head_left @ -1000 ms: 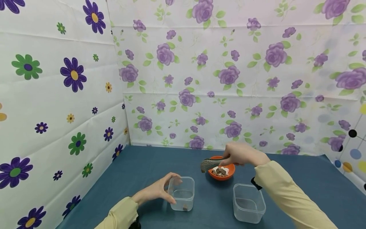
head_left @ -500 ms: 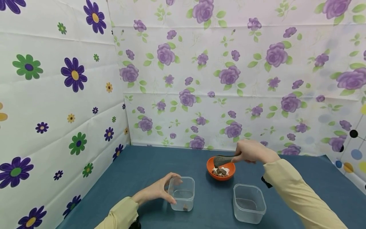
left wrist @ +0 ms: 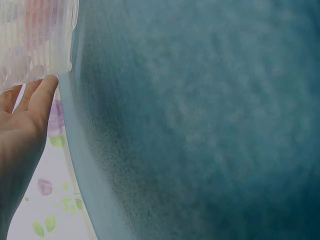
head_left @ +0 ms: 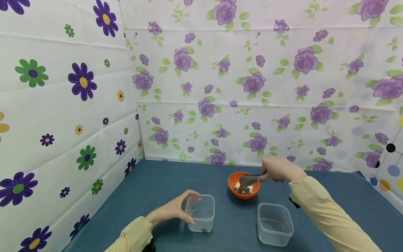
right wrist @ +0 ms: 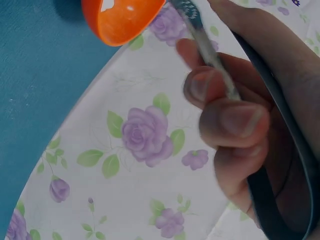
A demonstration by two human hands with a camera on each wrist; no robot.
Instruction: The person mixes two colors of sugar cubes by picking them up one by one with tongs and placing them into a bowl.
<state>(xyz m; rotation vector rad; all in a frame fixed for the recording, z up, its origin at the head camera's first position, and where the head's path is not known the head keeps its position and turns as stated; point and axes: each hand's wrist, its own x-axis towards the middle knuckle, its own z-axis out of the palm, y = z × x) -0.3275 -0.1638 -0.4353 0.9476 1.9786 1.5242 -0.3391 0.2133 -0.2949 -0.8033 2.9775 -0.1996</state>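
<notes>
With its thumb and fingers spread around the near-left side, my left hand [head_left: 174,209] holds a clear square plastic container [head_left: 209,212]. A small brown piece [head_left: 204,229] shows low inside it. In the left wrist view, fingertips touch the container's ribbed wall [left wrist: 40,40]. My right hand [head_left: 281,168] grips dark grey tongs [head_left: 248,180], whose perforated head is over an orange bowl [head_left: 232,180]. White and brown pieces [head_left: 244,190] lie in that bowl; the head partly covers them. Fingers curl around the tongs' arms [right wrist: 272,82] in the right wrist view.
A second clear plastic container [head_left: 275,238] stands on the blue tabletop [head_left: 176,176], to the right and nearer than the bowl. Flower-printed sheets [head_left: 195,129] close off the back and the left side.
My right hand has moved right, bringing the tongs' head from the bowl's left side to over the bowl, where it has dipped to the pieces. The left hand and both containers stay put.
</notes>
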